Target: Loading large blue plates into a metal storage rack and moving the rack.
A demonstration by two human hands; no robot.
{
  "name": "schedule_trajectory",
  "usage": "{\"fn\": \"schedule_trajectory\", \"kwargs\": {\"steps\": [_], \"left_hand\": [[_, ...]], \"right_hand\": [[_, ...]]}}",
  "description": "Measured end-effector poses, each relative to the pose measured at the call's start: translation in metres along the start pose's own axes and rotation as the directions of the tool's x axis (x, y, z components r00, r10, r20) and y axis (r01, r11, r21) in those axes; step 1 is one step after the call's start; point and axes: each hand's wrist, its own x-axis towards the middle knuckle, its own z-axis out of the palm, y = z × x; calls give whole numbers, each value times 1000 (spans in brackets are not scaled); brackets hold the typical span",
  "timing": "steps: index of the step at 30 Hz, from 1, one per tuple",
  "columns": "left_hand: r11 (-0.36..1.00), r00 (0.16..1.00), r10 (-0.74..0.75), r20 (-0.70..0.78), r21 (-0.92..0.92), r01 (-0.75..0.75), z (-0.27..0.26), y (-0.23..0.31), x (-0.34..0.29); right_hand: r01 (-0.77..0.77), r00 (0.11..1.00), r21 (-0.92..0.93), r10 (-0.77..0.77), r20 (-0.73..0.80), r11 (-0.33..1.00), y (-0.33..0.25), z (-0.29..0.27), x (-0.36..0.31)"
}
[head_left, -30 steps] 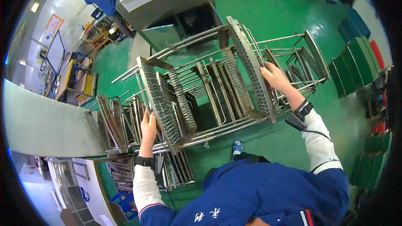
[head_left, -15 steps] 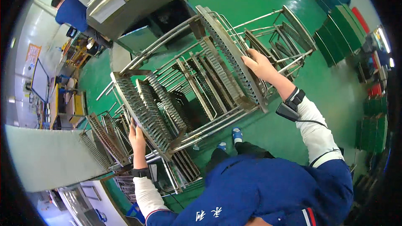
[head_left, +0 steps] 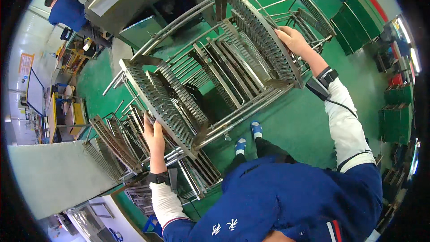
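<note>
A large metal slotted rack, with notched side panels joined by long tubular rails, fills the middle of the view in front of me, tilted up to the right. At its right panel, my right hand is closed round the outer edge. My left hand presses against the outer side of the left panel, its fingers partly hidden behind the metal. Through the frame, several narrow slotted bars show inside or below it; I cannot tell which. Both wrists carry black straps with small devices.
More slotted racks stand at the lower left and at the upper right. A grey metal cabinet stands at the far left, with another person beyond it. Green crates are stacked at the right. My feet are on the green floor.
Both hands and the rack's right side have shifted rightward in view, the right hand also upward and the left slightly downward. The surroundings have slid a little left. Both hands stay on the rack.
</note>
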Motion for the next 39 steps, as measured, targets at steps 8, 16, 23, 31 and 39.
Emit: {"fn": "schedule_trajectory", "kwargs": {"steps": [8, 16, 23, 31, 39], "left_hand": [[992, 999, -36, -6, -118, 35, -4, -7, -1], [988, 988, -114, 100, -88, 123, -16, -15, 6], [981, 973, -141, 183, -103, 162, -75, -16, 18], [991, 980, -114, 164, -58, 125, -57, -8, 8], [988, 993, -78, 89, -125, 89, -48, -14, 7]], "right_hand": [[72, 969, -218, -120, -217, 973, 12, 16, -4], [-36, 952, -169, -17, -305, 985, 15, 23, -34], [81, 955, -177, -127, -268, 981, -20, 47, -55], [16, 978, -167, -50, -201, 986, 6, 43, -39], [123, 959, -52, -132, -250, 991, 11, 47, -48]]}}
